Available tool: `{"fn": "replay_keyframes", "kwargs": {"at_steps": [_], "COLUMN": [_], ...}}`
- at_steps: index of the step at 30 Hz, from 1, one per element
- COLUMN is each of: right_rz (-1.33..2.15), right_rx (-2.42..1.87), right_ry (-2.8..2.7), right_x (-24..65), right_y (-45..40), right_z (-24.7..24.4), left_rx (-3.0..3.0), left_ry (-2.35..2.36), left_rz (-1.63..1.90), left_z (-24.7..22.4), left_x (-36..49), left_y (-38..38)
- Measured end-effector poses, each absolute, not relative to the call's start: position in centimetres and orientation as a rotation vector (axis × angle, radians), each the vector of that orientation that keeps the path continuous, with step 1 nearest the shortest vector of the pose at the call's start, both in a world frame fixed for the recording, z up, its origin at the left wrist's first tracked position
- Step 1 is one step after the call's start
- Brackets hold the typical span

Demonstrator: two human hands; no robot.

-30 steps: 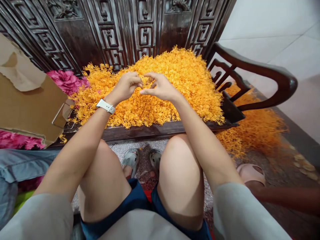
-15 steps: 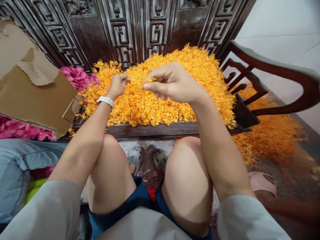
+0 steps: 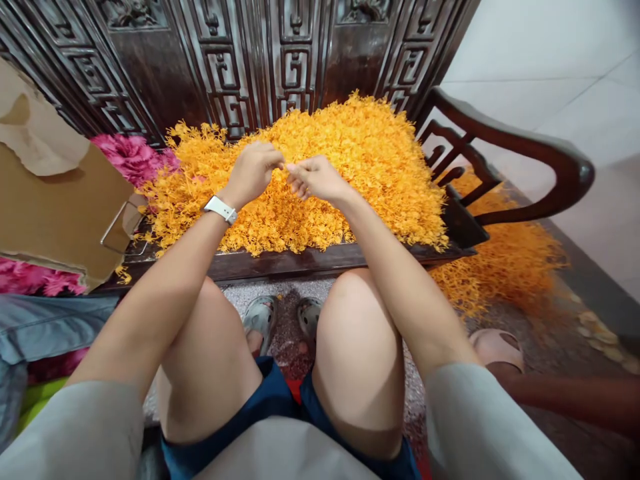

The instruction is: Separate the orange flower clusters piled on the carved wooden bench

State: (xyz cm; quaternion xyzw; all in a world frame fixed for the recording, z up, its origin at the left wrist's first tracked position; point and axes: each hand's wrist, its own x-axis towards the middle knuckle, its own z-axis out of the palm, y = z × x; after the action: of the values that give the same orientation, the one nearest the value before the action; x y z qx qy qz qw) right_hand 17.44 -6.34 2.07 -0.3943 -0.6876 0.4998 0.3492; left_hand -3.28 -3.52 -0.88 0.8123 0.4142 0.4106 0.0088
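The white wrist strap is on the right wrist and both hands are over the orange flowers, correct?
Not quite: the head view shows the white wrist strap on the left wrist, not the right. The left hand and right hand are over the orange flowers.

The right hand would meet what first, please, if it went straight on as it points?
Most likely the left hand, which it appears to touch or nearly touch; depth is unclear.
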Motion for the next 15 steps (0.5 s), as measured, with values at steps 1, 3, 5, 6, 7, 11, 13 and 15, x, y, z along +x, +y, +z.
{"fn": "replay_keyframes", "kwargs": {"at_steps": [1,3,5,6,7,11,13,15], "right_rz": [1.285,1.312,1.339,1.309,1.239,0.93,0.941,1.007], "right_rx": [-0.995,-0.889,-0.82,-0.843,-0.906,-1.192,-1.264,-1.303], "right_ry": [-1.879,-2.061,-2.212,-2.256,-2.272,-2.126,-2.123,-2.25], "right_x": [17.3,17.1,17.3,17.4,17.5,17.7,17.8,18.0], "right_y": [-6.8,-7.8,-8.6,-8.7,-8.6,-6.7,-6.2,-7.0], "right_z": [2.6,3.8,4.5,4.6,4.4,2.2,1.8,2.3], "left_rx": [2.552,2.497,2.392,2.36,2.352,2.519,2.61,2.615], "left_ry": [1.3,1.34,1.399,1.42,1.428,1.33,1.264,1.225], "left_rz": [1.276,1.311,1.378,1.402,1.412,1.322,1.232,1.193], "left_z": [-1.1,-1.6,-2.2,-2.4,-2.5,-2.3,-1.9,-1.3], "left_x": [-3.5,-4.6,-5.9,-6.4,-6.6,-5.3,-4.0,-3.2], "left_y": [-3.4,-2.9,-2.4,-2.3,-2.2,-3.0,-3.9,-4.8]}}
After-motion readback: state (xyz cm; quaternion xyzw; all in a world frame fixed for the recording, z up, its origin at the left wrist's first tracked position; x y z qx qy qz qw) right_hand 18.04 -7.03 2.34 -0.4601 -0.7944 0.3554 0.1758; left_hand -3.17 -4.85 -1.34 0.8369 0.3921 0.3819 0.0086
